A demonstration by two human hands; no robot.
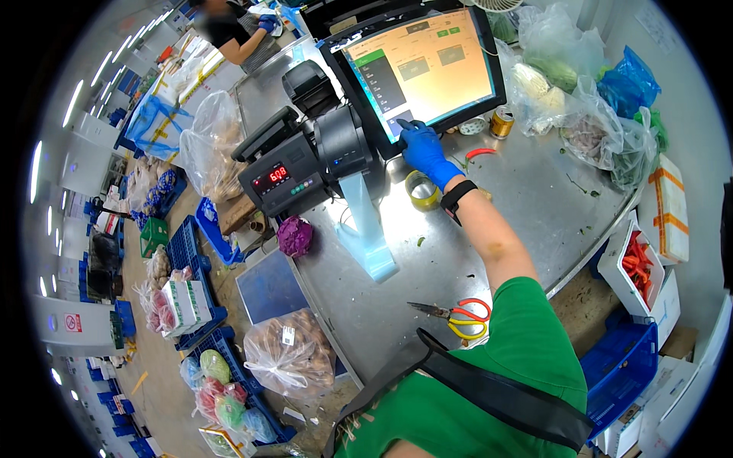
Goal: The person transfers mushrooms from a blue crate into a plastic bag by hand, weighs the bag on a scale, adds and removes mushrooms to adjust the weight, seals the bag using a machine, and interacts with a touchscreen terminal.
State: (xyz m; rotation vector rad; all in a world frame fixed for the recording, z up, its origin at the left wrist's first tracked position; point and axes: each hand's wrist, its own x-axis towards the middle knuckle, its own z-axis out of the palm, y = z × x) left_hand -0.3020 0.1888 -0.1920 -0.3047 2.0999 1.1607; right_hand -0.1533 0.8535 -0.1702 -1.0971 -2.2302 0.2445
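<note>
My right hand (425, 150), in a blue glove, reaches up to the touchscreen monitor (427, 65). Its outstretched index finger is at the screen's lower left edge, and the hand holds nothing. Just below the hand a roll of tape (422, 189) lies on the metal table, and a red chili (481, 153) is to its right. Left of the monitor stands a black weighing unit (276, 177) with a lit red display. A light-blue label strip (365, 240) hangs from the printer (345, 141) onto the tabletop. My left hand is out of view.
Scissors (458, 317) with red and yellow handles lie near my body. A purple cabbage (294, 237) sits by the table's left edge, above a tied bag of brown produce (290, 355). Bagged vegetables (546, 91) crowd the back right. Another person (237, 34) works at far left.
</note>
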